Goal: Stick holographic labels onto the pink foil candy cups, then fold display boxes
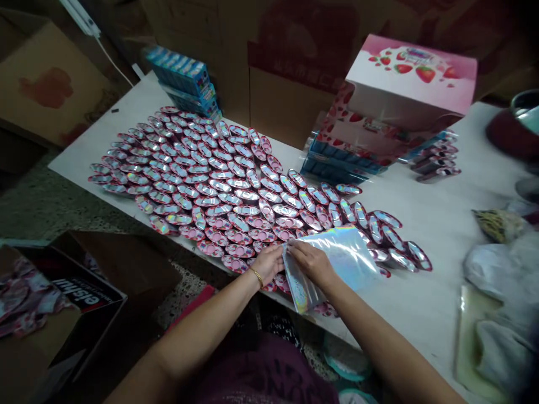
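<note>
My right hand [310,262] is closed in a pinch at the left edge of a shiny, holographic silver sheet [349,255]. The sheet spreads out under my right wrist, and its lower left corner hangs near the table's front edge. My left hand [269,265], with a gold bangle at the wrist, reaches to that same edge with its fingers loosely apart, close to the right fingertips. Around both hands stand many small oval-topped pink and red packs [238,251], packed tightly together. Most tops bear shiny silver labels; several near my left hand show bare pink tops.
The packs cover much of the white table [421,314]. A strawberry-printed box [412,73] stands at the back over blue packs, with another blue stack [185,78] at the far left. A clear tray [478,336] lies right. An open carton [84,303] sits lower left.
</note>
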The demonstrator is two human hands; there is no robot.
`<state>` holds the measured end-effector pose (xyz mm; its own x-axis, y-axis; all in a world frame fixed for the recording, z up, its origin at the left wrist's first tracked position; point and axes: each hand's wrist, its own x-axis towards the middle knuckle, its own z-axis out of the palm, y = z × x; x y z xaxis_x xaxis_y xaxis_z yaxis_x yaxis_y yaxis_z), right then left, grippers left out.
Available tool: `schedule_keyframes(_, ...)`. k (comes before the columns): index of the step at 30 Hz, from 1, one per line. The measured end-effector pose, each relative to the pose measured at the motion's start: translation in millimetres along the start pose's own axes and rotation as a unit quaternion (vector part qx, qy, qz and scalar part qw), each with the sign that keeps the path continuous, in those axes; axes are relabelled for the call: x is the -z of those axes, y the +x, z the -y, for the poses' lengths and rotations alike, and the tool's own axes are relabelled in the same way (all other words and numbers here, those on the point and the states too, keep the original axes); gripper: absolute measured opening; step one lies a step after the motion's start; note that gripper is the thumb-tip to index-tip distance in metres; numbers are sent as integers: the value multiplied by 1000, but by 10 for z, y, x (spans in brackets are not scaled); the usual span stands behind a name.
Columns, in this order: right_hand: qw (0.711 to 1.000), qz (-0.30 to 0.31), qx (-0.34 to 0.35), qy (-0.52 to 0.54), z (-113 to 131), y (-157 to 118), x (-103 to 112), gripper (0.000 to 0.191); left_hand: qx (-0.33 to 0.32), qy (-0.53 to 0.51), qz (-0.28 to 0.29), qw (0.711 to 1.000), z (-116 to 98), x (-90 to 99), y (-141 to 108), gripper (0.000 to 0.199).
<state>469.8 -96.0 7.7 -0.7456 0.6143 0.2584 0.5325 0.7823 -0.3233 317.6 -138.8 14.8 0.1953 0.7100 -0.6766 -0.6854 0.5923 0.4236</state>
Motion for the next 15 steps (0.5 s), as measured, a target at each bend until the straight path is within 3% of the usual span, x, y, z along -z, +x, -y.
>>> schedule_keyframes(3,999,-2,-51,6,53,98,38,29,14,12,19,1000,-40,17,-1,24)
schedule_keyframes(11,997,-6,68,-33,-21,-24,-32,32,2,-1,23,1000,-35,1,3,24)
schedule_keyframes(13,998,-12,51,-20,39,-47,-15,29,-2,10,12,1000,-23,16,35,24)
schedule_keyframes(15,1000,-11,2,19,148,-18,83,24,-26,84,-19,996,-19,53,82,22)
